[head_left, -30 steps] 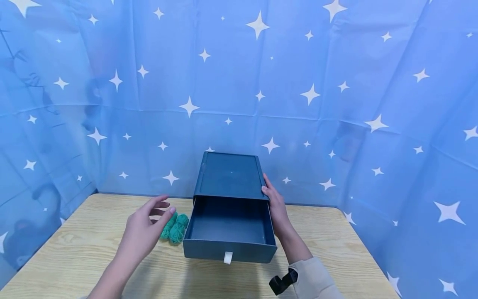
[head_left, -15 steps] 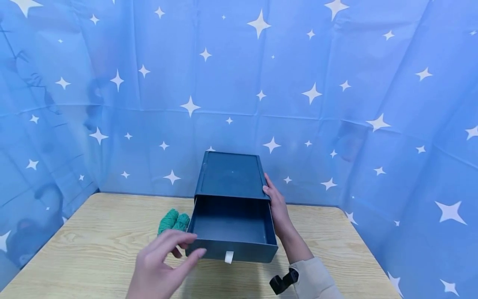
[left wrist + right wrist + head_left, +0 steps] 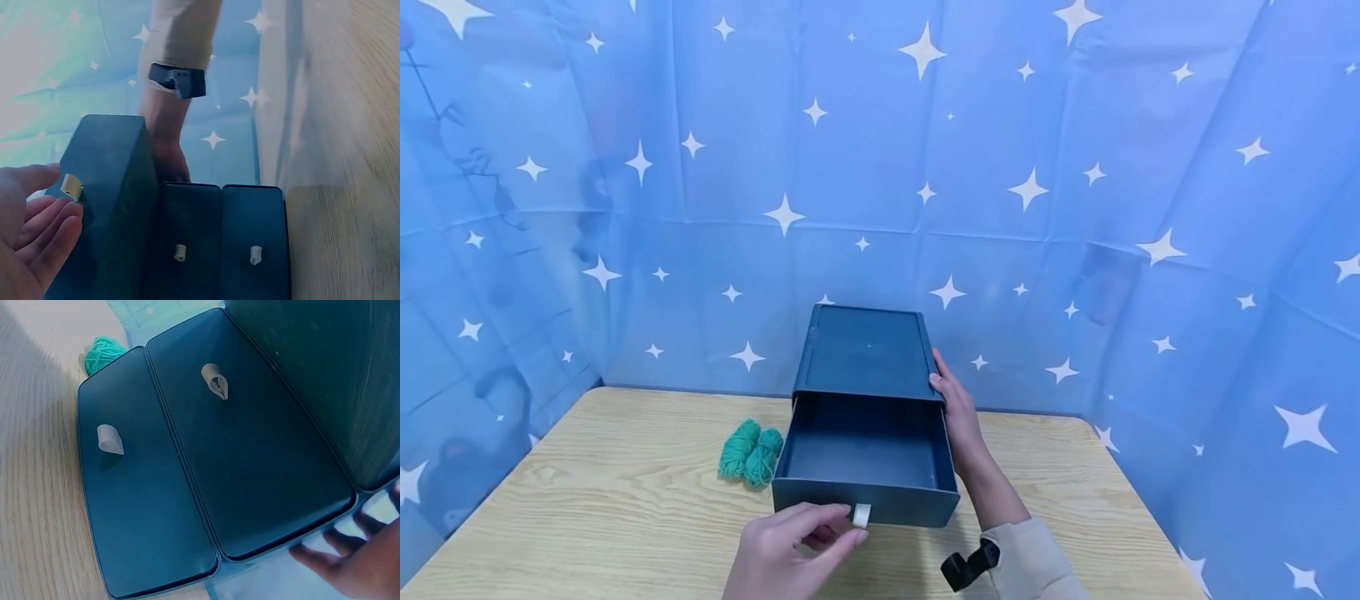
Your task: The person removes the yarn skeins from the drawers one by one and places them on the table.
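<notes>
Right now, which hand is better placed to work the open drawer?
Left, probably: the left hand is at the white tab of the open drawer, while the right hand rests against the side of the cabinet.

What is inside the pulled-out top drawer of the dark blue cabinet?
In the head view, the top drawer shows a bare floor and side walls as far as can be seen. Its rear runs back under the top of the cabinet, so anything there is hidden.
</notes>
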`<action>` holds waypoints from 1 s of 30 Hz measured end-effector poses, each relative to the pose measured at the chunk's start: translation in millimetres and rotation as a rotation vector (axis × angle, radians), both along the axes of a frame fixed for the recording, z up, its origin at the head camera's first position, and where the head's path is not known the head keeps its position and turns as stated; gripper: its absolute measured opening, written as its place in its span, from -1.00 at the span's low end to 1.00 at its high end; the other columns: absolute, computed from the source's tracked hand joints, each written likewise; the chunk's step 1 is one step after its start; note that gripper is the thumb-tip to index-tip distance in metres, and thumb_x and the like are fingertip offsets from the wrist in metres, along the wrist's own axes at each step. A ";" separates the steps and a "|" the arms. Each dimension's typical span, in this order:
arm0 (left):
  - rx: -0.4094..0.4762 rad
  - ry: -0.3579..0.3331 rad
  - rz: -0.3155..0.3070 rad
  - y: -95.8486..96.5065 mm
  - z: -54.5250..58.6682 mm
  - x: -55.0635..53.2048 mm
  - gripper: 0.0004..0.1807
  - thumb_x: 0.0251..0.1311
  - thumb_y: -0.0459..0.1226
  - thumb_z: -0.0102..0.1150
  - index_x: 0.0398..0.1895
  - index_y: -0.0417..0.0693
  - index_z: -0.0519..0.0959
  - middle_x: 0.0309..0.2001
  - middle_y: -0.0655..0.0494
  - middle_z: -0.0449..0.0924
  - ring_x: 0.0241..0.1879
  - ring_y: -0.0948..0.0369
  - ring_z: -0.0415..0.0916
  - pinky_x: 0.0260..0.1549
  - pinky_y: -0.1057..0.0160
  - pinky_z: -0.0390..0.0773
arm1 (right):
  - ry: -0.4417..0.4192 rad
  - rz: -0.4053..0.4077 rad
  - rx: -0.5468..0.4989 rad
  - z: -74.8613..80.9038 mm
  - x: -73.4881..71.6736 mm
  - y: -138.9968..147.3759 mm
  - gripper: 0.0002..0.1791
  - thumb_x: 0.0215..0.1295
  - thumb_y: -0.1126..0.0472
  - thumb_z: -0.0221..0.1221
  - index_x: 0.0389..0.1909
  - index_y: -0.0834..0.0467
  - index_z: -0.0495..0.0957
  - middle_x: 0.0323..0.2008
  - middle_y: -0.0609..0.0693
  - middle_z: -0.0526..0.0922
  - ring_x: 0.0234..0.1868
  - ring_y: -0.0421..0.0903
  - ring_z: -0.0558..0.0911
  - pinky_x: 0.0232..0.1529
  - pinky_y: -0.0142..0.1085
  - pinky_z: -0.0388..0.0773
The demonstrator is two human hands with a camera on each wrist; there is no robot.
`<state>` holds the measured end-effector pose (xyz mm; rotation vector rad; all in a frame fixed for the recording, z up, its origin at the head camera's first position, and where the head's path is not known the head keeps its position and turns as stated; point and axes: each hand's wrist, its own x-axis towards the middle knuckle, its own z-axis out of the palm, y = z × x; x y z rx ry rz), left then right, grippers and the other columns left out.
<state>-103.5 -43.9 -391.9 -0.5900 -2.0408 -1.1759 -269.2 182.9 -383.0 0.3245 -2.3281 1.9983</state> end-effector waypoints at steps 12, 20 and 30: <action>-0.022 -0.015 0.054 10.6 -5.6 -5.9 -0.75 -0.20 -0.36 0.63 -0.39 0.06 0.78 -0.44 0.31 0.77 -0.50 0.60 0.57 -0.47 0.66 0.53 | -0.008 -0.022 0.013 0.8 0.5 -1.2 -0.38 0.56 -0.18 -0.19 0.58 -0.39 -0.04 0.65 -0.10 -0.07 0.64 0.24 -0.06 0.45 0.46 0.00; 0.001 -0.030 0.083 13.4 -1.4 -16.0 -0.73 -0.20 -0.45 0.58 -0.40 0.03 0.79 -0.44 0.27 0.78 -0.49 0.61 0.59 -0.48 0.65 0.55 | -0.016 -0.030 -0.023 1.5 0.0 -0.5 -0.37 0.56 -0.14 -0.18 0.59 -0.35 -0.03 0.65 -0.12 -0.06 0.66 0.19 -0.10 0.49 0.42 -0.06; 0.059 -0.246 0.050 10.9 2.8 -29.3 -0.76 -0.06 -0.45 0.52 -0.34 0.06 0.81 -0.37 0.29 0.79 -0.44 0.51 0.64 -0.42 0.54 0.63 | -0.040 -0.041 -0.019 2.0 -1.5 -0.8 -0.33 0.53 -0.17 -0.14 0.60 -0.30 -0.02 0.65 -0.13 -0.06 0.66 0.17 -0.11 0.48 0.41 0.00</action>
